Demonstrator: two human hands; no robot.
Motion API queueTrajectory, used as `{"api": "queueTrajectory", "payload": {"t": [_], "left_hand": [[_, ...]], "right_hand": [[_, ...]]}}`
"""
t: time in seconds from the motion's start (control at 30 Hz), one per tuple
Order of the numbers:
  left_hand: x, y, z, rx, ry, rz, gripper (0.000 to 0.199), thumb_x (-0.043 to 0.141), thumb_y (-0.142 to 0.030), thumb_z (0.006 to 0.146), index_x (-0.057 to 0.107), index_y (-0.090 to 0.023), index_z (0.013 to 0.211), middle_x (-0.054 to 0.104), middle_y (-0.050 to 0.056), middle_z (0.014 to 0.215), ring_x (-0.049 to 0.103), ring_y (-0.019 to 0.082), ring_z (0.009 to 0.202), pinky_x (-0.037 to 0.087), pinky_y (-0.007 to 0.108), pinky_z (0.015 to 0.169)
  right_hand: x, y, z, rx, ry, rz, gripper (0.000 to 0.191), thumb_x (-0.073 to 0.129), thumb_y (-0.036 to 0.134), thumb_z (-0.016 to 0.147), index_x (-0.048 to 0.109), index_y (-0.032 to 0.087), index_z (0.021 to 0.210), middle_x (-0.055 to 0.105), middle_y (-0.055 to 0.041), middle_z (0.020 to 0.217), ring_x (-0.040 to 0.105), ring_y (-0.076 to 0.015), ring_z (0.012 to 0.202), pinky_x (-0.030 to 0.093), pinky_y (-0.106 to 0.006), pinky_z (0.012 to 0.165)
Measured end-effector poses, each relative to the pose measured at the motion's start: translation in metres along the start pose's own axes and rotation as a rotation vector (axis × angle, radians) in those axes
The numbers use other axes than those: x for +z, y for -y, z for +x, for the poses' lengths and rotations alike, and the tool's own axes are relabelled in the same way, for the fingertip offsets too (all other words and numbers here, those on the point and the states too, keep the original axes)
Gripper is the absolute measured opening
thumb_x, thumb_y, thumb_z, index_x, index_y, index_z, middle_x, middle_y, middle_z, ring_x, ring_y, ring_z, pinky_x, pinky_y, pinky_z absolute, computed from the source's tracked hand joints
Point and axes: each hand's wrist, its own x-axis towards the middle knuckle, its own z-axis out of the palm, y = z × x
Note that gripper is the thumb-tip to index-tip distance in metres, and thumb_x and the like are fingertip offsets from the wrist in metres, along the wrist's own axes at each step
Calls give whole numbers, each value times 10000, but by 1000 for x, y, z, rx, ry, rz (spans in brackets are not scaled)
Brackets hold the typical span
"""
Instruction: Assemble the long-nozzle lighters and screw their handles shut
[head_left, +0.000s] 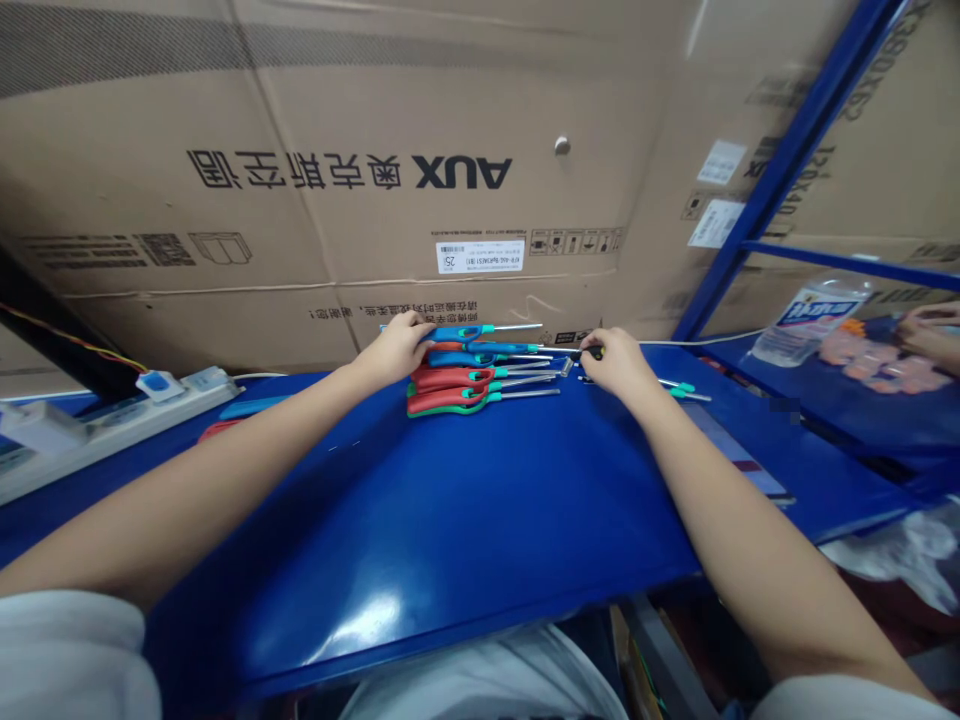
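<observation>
Several long-nosed lighters with red or blue handles and metal stems lie in a stack on the blue table, stems pointing right. My left hand (394, 352) is closed around the handle end of a blue lighter (454, 333) at the back of the stack. The nearest red lighter (448, 400) lies below it, apart from my fingers. To the right of the stems, my right hand (613, 360) pinches a small black-handled tool (596, 352); its far end is too small to make out. Small metal pieces (567, 367) lie beside my right fingertips. More teal-tipped stems (679, 388) show beyond my right wrist.
A large cardboard box (360, 230) stands upright behind the table (480, 520). A white power strip (112, 430) with plugs lies at left. At right are a blue metal frame (780, 170), a plastic bottle (810, 320), orange pieces (877, 362) and another person's hand (930, 330).
</observation>
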Motion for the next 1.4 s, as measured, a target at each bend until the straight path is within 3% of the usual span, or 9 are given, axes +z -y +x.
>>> {"api": "queueTrajectory", "payload": {"t": [0.2, 0.3, 0.47, 0.7, 0.87, 1.0, 1.1, 1.17, 1.4], "left_hand": [[9, 1, 7, 1, 41, 10, 342, 421, -248, 983, 704, -147, 1145, 652, 130, 1053, 613, 269, 1037, 512, 443, 986], [10, 3, 11, -25, 35, 14, 364, 382, -230, 984, 714, -148, 1108, 668, 121, 1021, 630, 260, 1009, 523, 428, 965], [5, 0, 9, -60, 23, 10, 369, 383, -220, 964, 728, -135, 1063, 680, 135, 1041, 647, 261, 999, 531, 407, 950], [-14, -14, -14, -94, -1, 26, 348, 453, -292, 947, 707, -147, 1137, 672, 133, 1097, 621, 283, 1083, 510, 427, 982], [-44, -16, -48, -161, 3, 56, 424, 449, -373, 956, 672, -132, 1224, 661, 151, 1180, 616, 299, 1130, 487, 424, 1012], [-75, 7, -86, -314, 229, 153, 487, 486, -320, 877, 613, -125, 1305, 652, 143, 1276, 589, 294, 1219, 435, 402, 1082], [-93, 33, -114, -397, 384, 166, 503, 611, -325, 734, 659, -99, 1181, 703, 163, 1180, 654, 322, 1105, 500, 390, 975], [-101, 47, -130, -453, 465, 159, 449, 666, -338, 683, 677, -136, 1083, 731, 123, 1078, 692, 285, 955, 535, 329, 818], [-104, 68, -153, -557, 587, 129, 276, 686, -185, 567, 681, -184, 843, 685, -14, 720, 599, 177, 626, 404, 220, 565]], "right_hand": [[7, 7, -11, 74, 361, -39, 325, 627, 87, 765, 697, 158, 1074, 683, -138, 1073, 645, -143, 582, 512, -279, 590], [8, 11, -15, 42, 464, -94, 374, 663, 92, 748, 706, 183, 1107, 669, -139, 1109, 679, -184, 714, 515, -286, 645], [6, 12, -16, -36, 522, -169, 383, 699, 171, 783, 704, 216, 1163, 660, -134, 1138, 651, -267, 1016, 510, -322, 823], [14, 8, -15, -102, 476, -157, 263, 636, 261, 888, 717, 205, 1132, 650, -134, 1152, 657, -250, 1007, 510, -332, 878], [16, 8, -15, -115, 373, -150, 242, 606, 260, 905, 710, 166, 1103, 619, -180, 1176, 643, -299, 1070, 511, -385, 910], [15, 16, -16, -155, 304, -114, 211, 575, 254, 919, 702, 165, 1063, 611, -163, 1171, 635, -284, 1067, 498, -395, 958], [16, 24, -19, -213, 223, -44, 171, 561, 230, 914, 697, 173, 1000, 618, -143, 1143, 635, -263, 1045, 503, -381, 956], [17, 28, -20, -255, 158, 21, 152, 555, 238, 914, 690, 180, 950, 627, -136, 1114, 633, -262, 1039, 512, -381, 943], [23, 33, -24, -284, 122, 108, 166, 537, 281, 927, 674, 192, 892, 638, -134, 1111, 636, -259, 1011, 519, -391, 933]]}}
